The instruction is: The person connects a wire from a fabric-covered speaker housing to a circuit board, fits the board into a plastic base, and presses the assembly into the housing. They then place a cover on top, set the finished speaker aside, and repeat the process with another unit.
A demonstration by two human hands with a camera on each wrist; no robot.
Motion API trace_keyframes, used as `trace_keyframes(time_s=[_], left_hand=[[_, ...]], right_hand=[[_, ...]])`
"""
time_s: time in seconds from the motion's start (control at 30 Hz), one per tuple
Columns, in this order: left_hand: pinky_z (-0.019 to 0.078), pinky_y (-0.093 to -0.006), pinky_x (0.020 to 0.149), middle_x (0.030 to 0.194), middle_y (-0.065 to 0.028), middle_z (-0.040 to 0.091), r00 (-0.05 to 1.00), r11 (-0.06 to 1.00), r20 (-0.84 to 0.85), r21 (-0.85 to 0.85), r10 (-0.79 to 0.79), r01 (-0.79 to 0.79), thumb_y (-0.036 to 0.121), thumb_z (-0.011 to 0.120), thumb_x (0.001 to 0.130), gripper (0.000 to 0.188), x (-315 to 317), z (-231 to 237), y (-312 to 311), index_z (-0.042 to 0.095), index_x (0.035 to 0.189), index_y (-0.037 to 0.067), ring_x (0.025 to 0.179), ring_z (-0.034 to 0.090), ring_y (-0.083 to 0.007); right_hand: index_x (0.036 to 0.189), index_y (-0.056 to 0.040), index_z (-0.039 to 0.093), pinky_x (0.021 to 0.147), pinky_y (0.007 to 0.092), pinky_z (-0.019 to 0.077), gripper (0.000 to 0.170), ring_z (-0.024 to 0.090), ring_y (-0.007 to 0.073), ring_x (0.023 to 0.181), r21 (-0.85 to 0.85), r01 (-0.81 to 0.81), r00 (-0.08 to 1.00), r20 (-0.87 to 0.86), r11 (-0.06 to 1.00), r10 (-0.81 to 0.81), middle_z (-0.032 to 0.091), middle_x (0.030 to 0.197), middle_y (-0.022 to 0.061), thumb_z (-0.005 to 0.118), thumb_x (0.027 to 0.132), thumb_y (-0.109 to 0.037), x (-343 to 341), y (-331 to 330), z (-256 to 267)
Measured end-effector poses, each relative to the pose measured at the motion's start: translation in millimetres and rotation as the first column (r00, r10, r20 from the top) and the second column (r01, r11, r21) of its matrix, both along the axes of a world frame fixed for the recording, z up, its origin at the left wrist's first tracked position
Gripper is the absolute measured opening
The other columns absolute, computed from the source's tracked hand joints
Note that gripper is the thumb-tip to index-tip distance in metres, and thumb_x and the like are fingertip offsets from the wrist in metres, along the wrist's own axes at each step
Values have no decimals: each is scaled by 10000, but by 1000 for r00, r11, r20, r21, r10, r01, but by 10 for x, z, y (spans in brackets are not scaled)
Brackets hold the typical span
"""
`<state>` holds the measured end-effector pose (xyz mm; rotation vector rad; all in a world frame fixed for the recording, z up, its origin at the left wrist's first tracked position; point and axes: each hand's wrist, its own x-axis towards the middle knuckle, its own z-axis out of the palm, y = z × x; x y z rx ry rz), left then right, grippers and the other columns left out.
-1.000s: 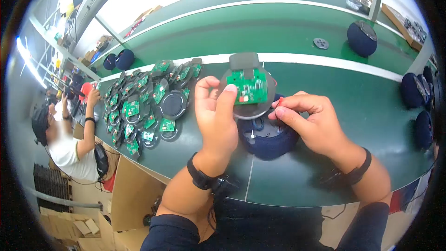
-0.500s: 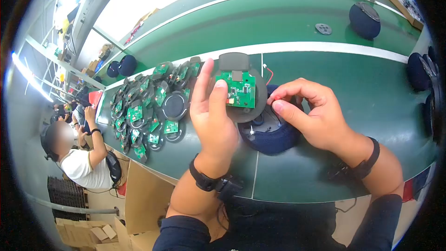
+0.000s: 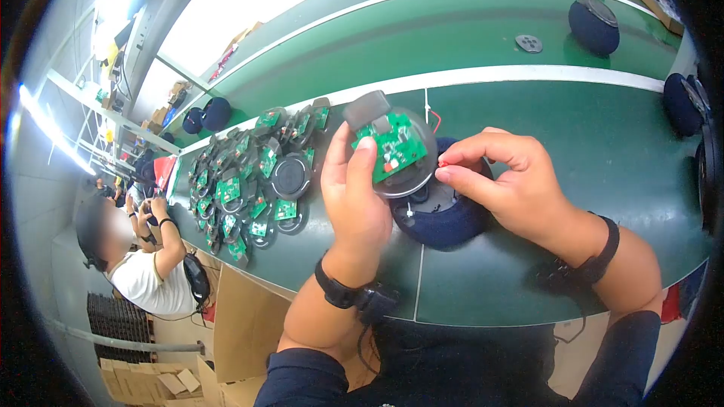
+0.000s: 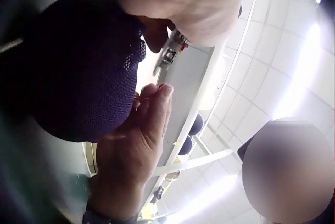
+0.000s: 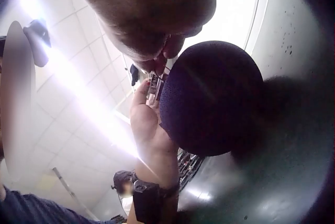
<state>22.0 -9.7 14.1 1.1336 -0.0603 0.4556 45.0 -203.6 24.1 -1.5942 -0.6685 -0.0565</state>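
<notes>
My left hand holds a round dark disc at its left edge, thumb on the green circuit board mounted on it. A grey block sticks out at the disc's upper left. Just right of the disc, my right hand pinches a small red piece between thumb and forefinger. Beneath both hands a navy fabric speaker body sits on the bench, its open top partly hidden. In both wrist views the navy fabric covers much of the work.
Left of my hands lies a heap of similar discs with boards. A thin red wire with a white end shows behind the disc. Another speaker and a grey button pad lie beyond the white ledge. A person works at left.
The disc has turned in my left hand, its grey block now tilting left. My left forefinger, raised half a second ago, has gone behind the disc. My right hand keeps its pinch.
</notes>
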Motion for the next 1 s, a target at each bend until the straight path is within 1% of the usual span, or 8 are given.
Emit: trace_keyframes(time_s=[0.07,0.23,0.37,0.5,0.6,0.77,0.93,1.0], left_hand=[[501,-339,971,1345,-141,558,997,994,-19,74,79,-77,109,508,1025,412,-12,-50,-27,460,1409,-32,1153,601,-188],[541,-352,892,1177,-127,610,967,960,200,198,158,-198,56,536,979,414,-28,-26,-124,421,1375,20,1032,633,-199],[500,-334,923,1156,-83,565,977,975,193,180,96,-131,36,678,910,482,-69,-48,-76,392,1298,40,1039,579,-152],[496,-332,930,1175,-86,570,966,967,230,194,118,-164,41,681,911,510,-53,-53,-78,381,1324,37,1053,581,-158],[489,-335,948,1208,-96,571,968,969,229,199,102,-149,42,678,913,524,-59,-51,-105,399,1356,13,1080,579,-164],[475,-314,963,1235,-105,597,953,859,280,454,116,-238,83,634,942,476,-67,-79,-141,479,1377,-32,1071,593,-162],[465,-322,972,1254,-104,565,955,888,277,407,103,-214,46,645,929,490,-78,-73,-167,456,1377,-17,1097,570,-163],[475,-325,957,1250,-98,546,953,895,283,392,105,-215,20,657,919,510,-72,-70,-170,439,1379,-6,1094,563,-159]], right_hand=[[961,-24,758,711,280,495,118,637,152,769,-20,-1,997,72,1000,3,724,878,73,755,873,-103,28,-11,-15],[972,-30,764,718,332,505,144,652,230,777,-18,7,963,268,1000,-2,720,888,99,758,853,-111,108,12,-139],[990,-42,765,718,351,504,141,666,254,800,-24,-8,949,315,1000,15,717,882,99,732,866,-101,111,27,-145],[1003,-54,755,719,368,498,153,672,271,804,-49,16,933,361,999,2,712,875,105,716,868,-113,100,16,-123],[971,-56,746,717,371,479,136,669,278,813,-67,24,924,383,997,4,705,866,105,715,863,-132,132,3,-129],[930,-55,743,746,354,463,92,661,250,815,-101,89,947,318,991,-53,709,865,86,731,851,-101,95,-31,-80],[901,-78,731,725,369,441,109,649,268,824,-48,105,933,349,993,-82,689,861,66,720,861,-179,113,-7,-114],[915,-72,746,787,338,445,85,643,207,793,-67,84,947,317,994,-59,690,848,50,760,833,-85,105,-25,-95]])
